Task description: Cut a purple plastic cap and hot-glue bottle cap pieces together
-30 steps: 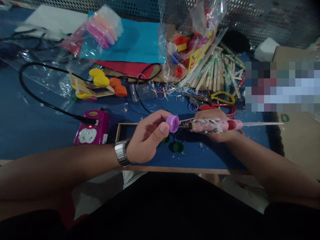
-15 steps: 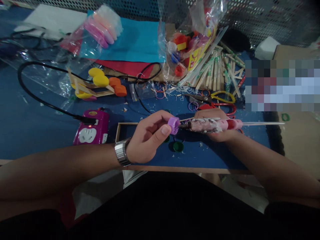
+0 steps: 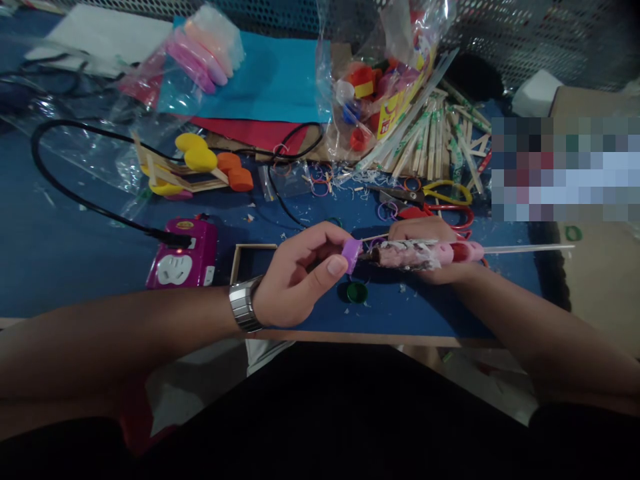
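Between thumb and fingers, my left hand (image 3: 305, 270) pinches a purple bottle cap (image 3: 352, 257), with its open side turned toward the right. My right hand (image 3: 425, 233) is wrapped round a pink glue gun (image 3: 413, 255) crusted with dried glue. The gun's dark nozzle points left and is at the cap's opening; whether it touches the cap I cannot tell. A clear glue stick (image 3: 530, 249) sticks out of the gun's back end. Below the nozzle a green cap (image 3: 357, 293) lies on the blue table (image 3: 290, 327). A thin wooden frame (image 3: 255, 247) is partly hidden behind my left hand.
A purple power adapter (image 3: 183, 253) with a black cable (image 3: 90, 213) stands at the left. Behind are a stick model with yellow and orange caps (image 3: 200, 160), scissors (image 3: 445, 200), wooden sticks (image 3: 425, 140) and a plastic bag of caps (image 3: 365, 87). Cardboard (image 3: 600, 287) lies at the right.
My left hand has tilted the purple cap and shifted it slightly right, so it shows more edge-on. My right hand and the glue gun have hardly moved.
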Action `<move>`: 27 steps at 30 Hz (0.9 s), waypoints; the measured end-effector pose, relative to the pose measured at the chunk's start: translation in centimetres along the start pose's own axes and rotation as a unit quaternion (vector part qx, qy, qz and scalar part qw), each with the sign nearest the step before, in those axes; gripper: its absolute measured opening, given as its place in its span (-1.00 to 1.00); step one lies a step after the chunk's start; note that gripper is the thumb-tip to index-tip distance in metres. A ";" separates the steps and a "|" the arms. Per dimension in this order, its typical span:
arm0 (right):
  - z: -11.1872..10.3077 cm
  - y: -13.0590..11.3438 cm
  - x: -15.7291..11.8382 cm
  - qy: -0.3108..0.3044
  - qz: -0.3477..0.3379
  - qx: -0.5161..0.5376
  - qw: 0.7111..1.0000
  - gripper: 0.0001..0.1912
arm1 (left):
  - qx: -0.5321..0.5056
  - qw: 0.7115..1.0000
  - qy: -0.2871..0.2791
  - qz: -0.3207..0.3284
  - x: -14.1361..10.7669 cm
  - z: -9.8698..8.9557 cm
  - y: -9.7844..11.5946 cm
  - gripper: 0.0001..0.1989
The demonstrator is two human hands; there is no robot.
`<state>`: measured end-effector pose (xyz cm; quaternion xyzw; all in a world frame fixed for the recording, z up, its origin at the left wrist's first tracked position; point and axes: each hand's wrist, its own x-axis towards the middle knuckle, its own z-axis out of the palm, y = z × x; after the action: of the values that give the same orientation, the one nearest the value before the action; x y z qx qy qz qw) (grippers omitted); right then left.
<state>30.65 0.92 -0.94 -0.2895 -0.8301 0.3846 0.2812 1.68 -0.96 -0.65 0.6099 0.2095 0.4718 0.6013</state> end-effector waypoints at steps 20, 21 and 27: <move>0.3 -0.1 0.0 0.030 -0.001 -0.021 0.999 -0.49 | -0.011 0.999 0.018 -0.031 0.0 0.2 0.0 -0.62; 0.3 -0.1 0.0 0.029 -0.003 -0.022 0.999 -0.49 | -0.010 0.999 0.017 -0.032 0.0 0.2 0.0 -0.62; 0.2 -0.2 -0.2 0.025 0.001 -0.022 0.999 -0.48 | -0.005 0.999 0.015 -0.033 0.1 0.1 0.1 -0.62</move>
<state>30.58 0.60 -0.89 -0.3056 -0.8312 0.3590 0.2948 1.81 -1.00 -0.52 0.5921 0.2360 0.4622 0.6164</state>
